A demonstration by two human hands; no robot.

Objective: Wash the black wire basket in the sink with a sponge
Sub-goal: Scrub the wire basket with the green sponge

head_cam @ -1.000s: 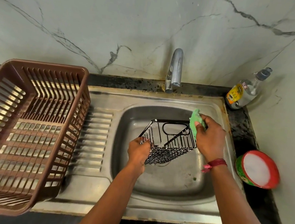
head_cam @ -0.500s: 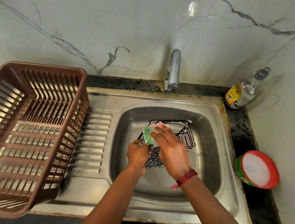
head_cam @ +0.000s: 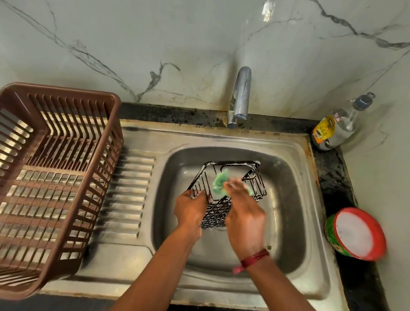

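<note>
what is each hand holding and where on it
Left hand grips the black wire basket by its left side wires; right hand holds the green sponge by its right end.

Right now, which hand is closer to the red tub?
Right. The right hand, holding the green sponge, is over the sink, on the side toward the red tub; the left hand grips the black wire basket beyond it, farther from the tub.

Brown slatted crate (head_cam: 57, 92) left. Chrome tap (head_cam: 240, 94) at rear. Yellow-labelled bottle (head_cam: 336, 126) rear right on black bench (head_cam: 337, 180); red-rimmed green tub (head_cam: 330, 237) nearer, white contents, possibly soap.
</note>
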